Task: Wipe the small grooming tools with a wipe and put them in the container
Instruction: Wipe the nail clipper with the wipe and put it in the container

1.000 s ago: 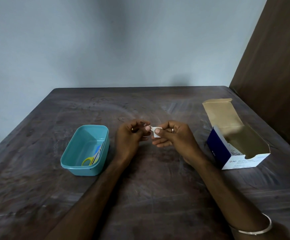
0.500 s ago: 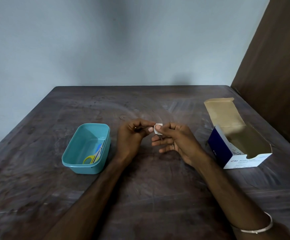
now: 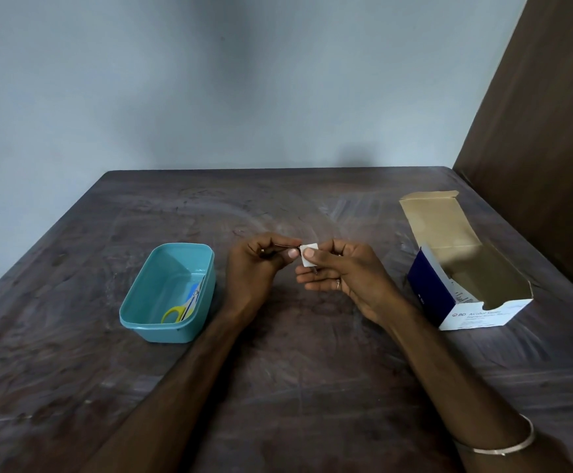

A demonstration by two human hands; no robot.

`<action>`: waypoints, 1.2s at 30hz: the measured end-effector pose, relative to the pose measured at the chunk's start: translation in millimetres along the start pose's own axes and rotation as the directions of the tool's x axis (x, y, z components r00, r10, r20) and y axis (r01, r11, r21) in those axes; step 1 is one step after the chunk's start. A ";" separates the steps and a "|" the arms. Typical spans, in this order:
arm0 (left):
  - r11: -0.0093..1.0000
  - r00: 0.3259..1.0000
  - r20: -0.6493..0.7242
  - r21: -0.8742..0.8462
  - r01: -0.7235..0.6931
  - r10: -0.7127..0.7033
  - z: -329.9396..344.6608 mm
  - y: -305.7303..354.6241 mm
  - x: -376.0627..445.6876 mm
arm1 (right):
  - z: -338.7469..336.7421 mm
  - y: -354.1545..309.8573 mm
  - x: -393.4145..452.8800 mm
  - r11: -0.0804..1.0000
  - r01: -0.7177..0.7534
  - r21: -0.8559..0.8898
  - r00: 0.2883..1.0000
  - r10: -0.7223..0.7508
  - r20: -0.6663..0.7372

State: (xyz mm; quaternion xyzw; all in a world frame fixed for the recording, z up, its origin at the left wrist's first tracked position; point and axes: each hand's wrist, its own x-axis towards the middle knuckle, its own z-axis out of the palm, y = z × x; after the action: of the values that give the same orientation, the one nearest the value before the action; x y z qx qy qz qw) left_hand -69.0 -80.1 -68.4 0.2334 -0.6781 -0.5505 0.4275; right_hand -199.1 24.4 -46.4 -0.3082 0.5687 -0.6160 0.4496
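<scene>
Two hands meet above the table (image 3: 312, 387): the left hand (image 3: 256, 271) pinches one thin metal tool (image 3: 286, 246), the right hand (image 3: 343, 276) pinches one small white wipe (image 3: 309, 255) around its tip. Left, one teal container (image 3: 141, 319) holds yellow-handled scissors (image 3: 180, 308); right, one open box (image 3: 462, 268).

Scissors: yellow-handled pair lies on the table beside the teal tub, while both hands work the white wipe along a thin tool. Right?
Not quite. The head view shows the scissors lying inside the teal tub, not beside it on the table. The rest holds: left hand and right hand work the white wipe along a thin tool.
</scene>
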 end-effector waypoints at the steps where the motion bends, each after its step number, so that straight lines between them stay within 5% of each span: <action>1: 1.000 1.000 -0.015 -0.006 0.014 -0.014 0.1 0.2 0.3 | -0.6 0.0 0.3 1.000 0.003 0.009 1.000 -0.003 0.010; 12: 0.995 0.995 -0.007 -0.004 0.098 -0.098 -1.3 1.1 1.8 | -4.6 0.4 2.2 0.997 0.048 0.061 0.998 -0.045 -0.041; 17: 0.997 1.000 0.025 0.074 0.002 -0.004 -3.4 1.1 2.8 | -4.4 -0.9 0.4 0.996 -0.040 0.081 0.998 0.035 0.051; 25: 0.993 0.987 0.157 -0.114 0.001 0.017 -4.2 3.7 1.5 | -3.0 -5.4 -2.2 0.949 -0.239 0.207 0.954 0.190 0.231; 36: 0.990 0.978 0.185 -0.122 -0.077 0.099 -5.4 2.4 3.1 | -7.1 -4.7 -1.0 0.883 -0.305 0.355 0.941 0.222 0.256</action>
State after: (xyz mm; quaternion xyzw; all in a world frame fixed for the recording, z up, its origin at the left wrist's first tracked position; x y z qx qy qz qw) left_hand -65.8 -84.8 -65.0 0.1245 -0.6929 -0.5888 0.3970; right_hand -206.0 28.1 -42.8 -0.1946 0.4211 -0.6138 0.6388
